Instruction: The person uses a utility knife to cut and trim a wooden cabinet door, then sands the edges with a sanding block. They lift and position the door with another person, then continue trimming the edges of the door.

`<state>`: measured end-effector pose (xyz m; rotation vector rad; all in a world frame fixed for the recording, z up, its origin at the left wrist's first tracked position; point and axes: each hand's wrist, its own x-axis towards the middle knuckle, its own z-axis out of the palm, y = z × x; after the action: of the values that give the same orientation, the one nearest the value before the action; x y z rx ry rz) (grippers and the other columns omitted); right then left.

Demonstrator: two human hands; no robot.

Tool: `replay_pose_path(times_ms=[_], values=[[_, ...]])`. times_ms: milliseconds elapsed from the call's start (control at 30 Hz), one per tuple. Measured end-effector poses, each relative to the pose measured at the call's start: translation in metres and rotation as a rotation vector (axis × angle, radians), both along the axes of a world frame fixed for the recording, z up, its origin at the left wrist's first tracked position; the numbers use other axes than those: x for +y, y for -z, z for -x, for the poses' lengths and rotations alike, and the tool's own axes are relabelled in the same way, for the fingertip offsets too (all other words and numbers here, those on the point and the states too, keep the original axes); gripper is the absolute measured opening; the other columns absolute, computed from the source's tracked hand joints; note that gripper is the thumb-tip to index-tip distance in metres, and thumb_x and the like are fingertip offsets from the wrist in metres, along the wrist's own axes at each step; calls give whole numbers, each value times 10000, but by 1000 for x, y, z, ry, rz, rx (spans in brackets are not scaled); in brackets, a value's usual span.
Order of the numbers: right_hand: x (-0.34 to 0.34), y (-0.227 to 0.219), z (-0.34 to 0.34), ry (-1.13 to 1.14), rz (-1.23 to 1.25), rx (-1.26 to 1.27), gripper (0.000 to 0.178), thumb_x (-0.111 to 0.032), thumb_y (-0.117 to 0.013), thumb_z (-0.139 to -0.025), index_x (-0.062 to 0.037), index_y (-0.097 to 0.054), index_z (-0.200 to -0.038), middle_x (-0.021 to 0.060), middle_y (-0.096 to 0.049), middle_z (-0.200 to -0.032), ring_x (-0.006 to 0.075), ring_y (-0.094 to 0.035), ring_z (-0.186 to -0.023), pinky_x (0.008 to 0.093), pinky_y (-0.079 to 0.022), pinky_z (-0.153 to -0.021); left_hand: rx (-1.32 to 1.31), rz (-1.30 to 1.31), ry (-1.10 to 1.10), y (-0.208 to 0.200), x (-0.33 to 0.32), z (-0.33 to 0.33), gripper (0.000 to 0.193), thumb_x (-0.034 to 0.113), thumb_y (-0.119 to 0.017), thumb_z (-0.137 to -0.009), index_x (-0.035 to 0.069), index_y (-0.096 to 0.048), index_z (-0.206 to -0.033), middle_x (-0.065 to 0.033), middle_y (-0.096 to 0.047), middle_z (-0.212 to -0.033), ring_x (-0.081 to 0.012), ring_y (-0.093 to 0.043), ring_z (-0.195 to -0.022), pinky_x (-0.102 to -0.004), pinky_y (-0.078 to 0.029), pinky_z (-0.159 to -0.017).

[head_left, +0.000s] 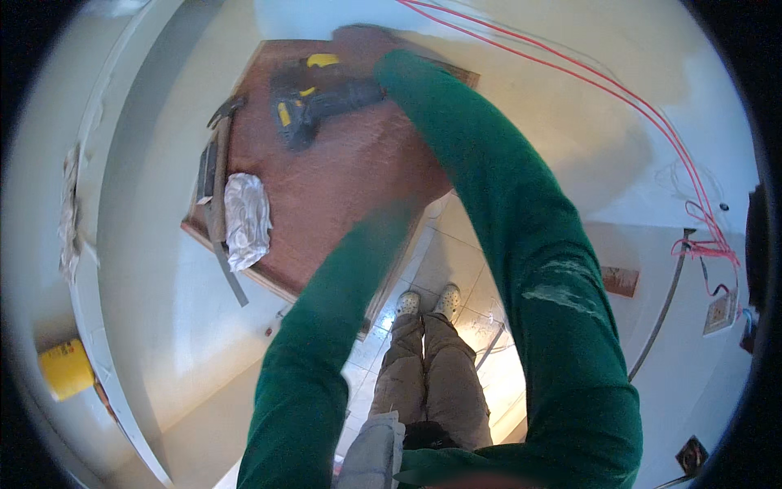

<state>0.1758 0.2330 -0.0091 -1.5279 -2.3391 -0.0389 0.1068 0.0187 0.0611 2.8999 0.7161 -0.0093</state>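
A brown wooden board point(314, 208) lies before me, tilted in the view. On its upper part rests a black-and-yellow cordless drill point(326, 98). My right hand point(361, 46) reaches to the board's far edge, just beyond the drill; motion smears its fingers, and whether it touches the drill is unclear. Over the board's right side is my left hand point(419, 173), badly blurred against the similar brown, its fingers indistinct. A hammer point(218, 155) lies along the left edge, beside a crumpled white packet point(247, 220). Both arms wear green sleeves.
A flat metal strip point(230, 277) sticks out past the board's left edge. Red wires point(643, 102) run along the wall at upper right to a wall socket point(720, 313). A yellow container point(67, 369) stands at far left. My feet are on a tiled floor point(444, 257).
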Motion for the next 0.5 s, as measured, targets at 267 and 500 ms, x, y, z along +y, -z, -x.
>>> replay_pose_path(times_ms=[267, 500], values=[[-101, -40, -25, 173, -416, 49, 490, -321, -707, -1024, -43, -712, -1427, 266, -775, -1265, 424, -782, -1142, 564, -632, -950, 320, -192, 392, -9, 15, 9, 339, 152, -722, -1036, 62, -789, -1356, -171, -799, -1324, -281, -725, -1355, -481, -536, -1225], [-304, -39, -130, 609, -88, 525, 416, -221, -678, -1084, -72, -630, -1470, 215, -754, -1258, 430, -773, -1023, 533, -619, -860, -515, 408, 244, 56, -7, -3, 245, 132, -731, -1054, 59, -785, -1281, -186, -784, -1272, -335, -704, -1301, -502, -570, -1091]])
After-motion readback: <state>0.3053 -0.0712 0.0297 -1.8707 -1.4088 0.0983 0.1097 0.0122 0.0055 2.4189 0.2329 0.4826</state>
